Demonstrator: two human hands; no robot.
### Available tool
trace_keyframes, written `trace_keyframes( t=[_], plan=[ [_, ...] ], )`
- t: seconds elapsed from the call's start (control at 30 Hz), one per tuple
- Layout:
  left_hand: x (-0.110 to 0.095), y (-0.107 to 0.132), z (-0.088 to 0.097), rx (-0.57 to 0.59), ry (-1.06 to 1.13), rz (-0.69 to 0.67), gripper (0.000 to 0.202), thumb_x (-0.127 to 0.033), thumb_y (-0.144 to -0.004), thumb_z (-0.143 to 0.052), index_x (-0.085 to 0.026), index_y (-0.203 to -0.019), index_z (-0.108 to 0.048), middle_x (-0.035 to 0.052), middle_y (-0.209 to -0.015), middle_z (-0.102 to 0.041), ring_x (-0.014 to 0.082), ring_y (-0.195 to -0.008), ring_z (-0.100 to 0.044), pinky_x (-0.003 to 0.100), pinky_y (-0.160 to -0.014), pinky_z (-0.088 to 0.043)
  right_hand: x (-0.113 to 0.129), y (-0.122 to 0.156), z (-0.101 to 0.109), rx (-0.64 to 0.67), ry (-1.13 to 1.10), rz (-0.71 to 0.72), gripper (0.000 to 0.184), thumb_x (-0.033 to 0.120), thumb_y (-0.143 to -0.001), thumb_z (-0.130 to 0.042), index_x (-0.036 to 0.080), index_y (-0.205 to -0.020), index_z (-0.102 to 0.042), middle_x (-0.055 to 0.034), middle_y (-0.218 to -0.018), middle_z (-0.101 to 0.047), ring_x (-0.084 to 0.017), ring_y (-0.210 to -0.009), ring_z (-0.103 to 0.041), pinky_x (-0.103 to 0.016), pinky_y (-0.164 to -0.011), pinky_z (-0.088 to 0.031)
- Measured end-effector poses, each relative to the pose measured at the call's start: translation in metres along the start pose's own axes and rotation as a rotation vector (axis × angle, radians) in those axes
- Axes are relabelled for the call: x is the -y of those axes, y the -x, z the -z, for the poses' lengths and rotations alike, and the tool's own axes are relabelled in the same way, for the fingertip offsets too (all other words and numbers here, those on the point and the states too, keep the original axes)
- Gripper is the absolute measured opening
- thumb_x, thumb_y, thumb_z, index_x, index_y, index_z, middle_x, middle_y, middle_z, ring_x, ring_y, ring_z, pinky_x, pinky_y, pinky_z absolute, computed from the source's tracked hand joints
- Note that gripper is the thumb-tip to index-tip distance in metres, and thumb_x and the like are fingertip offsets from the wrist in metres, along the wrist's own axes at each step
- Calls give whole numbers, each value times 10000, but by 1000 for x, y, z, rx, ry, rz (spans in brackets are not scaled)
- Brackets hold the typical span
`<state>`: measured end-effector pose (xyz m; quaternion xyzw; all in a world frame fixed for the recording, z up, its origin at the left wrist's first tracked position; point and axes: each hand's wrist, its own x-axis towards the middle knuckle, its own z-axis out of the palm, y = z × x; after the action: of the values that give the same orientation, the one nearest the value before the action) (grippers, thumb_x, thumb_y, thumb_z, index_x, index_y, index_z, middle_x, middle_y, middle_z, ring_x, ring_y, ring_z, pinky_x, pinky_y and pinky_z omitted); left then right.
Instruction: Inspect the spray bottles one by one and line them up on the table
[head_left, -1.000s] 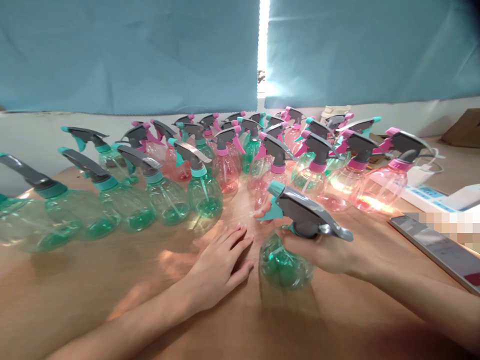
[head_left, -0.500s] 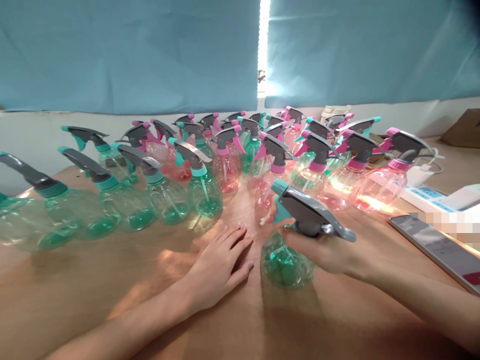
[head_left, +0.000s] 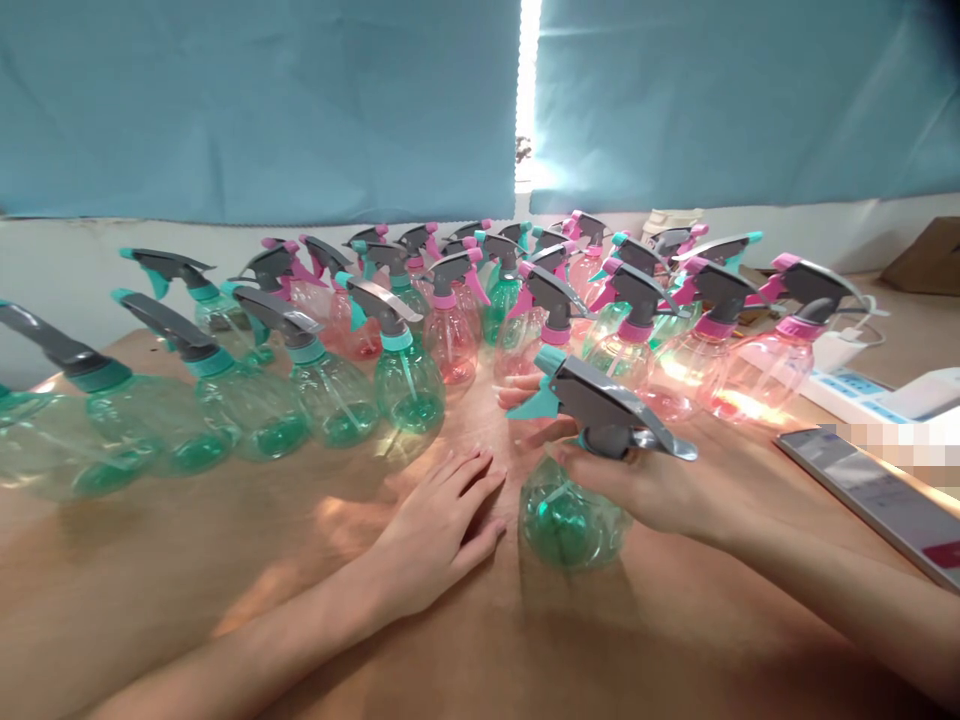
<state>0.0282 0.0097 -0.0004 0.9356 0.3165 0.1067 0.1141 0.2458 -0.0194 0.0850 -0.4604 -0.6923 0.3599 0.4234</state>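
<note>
Just right of centre is a spray bottle with a clear green body, a grey head and a turquoise nozzle and trigger. My right hand is round its neck from the right, the thumb lying under the head. Some fingers of that hand stretch out past the trigger on the far side; the bottle partly hides them. The bottle leans slightly, and I cannot tell whether its base touches the table. My left hand lies palm down on the wooden table, fingers spread, holding nothing.
Green spray bottles stand in a row at the left. Pink spray bottles stand at the right, with several mixed ones behind. A phone and a white power strip lie at the right. Blue blinds hang behind.
The fingers of my right hand have come off the trigger and stretched forward, and the trigger has swung outward. The bottle has shifted slightly left. My left hand has stayed still.
</note>
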Motion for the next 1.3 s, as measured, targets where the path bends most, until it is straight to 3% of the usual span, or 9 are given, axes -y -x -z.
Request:
trace_keyframes(
  t=[0.23,0.53,0.73,0.93,1.1,1.3],
  plan=[
    [2,1,-2,-15,-6,-8,457,-368,-997,-464,-195,-1420,-458,108,-1494,-433,282,-1405,-342,500,-1145,-289,-14,6,-3,-32,70,55,257,197,-750,-506,238,-920,-694,10,-673,-667,-153,-543,-577,-269,-495,-483],
    [2,1,-2,-8,-11,-7,459,-361,-995,-466,-185,-1419,-460,110,-1491,-437,272,-1406,-341,483,-1145,-294,-17,4,-3,-67,112,144,172,153,-736,-502,240,-726,-651,9,-645,-640,-133,-510,-530,-249,-459,-437],
    [1,0,-1,-19,2,-6,461,-354,-991,-464,-192,-1422,-456,109,-1488,-442,286,-1396,-357,499,-1143,-294,-18,4,-3,-80,160,108,129,183,-733,-501,236,-636,-568,9,-587,-563,-136,-521,-516,-250,-474,-450],
    [0,0,-1,-10,-6,-5,462,-365,-994,-458,-183,-1418,-462,108,-1492,-436,283,-1402,-346,494,-1143,-296,-15,4,-3,-57,53,98,86,173,-703,-510,246,-670,-543,21,-603,-550,-118,-499,-451,-243,-457,-434],
    [-1,0,0,-5,-15,4,458,-362,-993,-461,-167,-1408,-474,115,-1490,-437,278,-1403,-345,489,-1149,-286,-17,3,-5,-26,19,19,79,253,-745,-525,235,-801,-579,32,-580,-513,-104,-453,-370,-241,-407,-333],
    [-1,0,1,4,-12,4,459,-365,-992,-455,-161,-1402,-478,118,-1474,-459,270,-1404,-346,491,-1142,-299,-16,4,-4,-15,47,10,68,265,-760,-527,233,-736,-582,21,-594,-533,-106,-459,-384,-254,-429,-344]
  ],
)
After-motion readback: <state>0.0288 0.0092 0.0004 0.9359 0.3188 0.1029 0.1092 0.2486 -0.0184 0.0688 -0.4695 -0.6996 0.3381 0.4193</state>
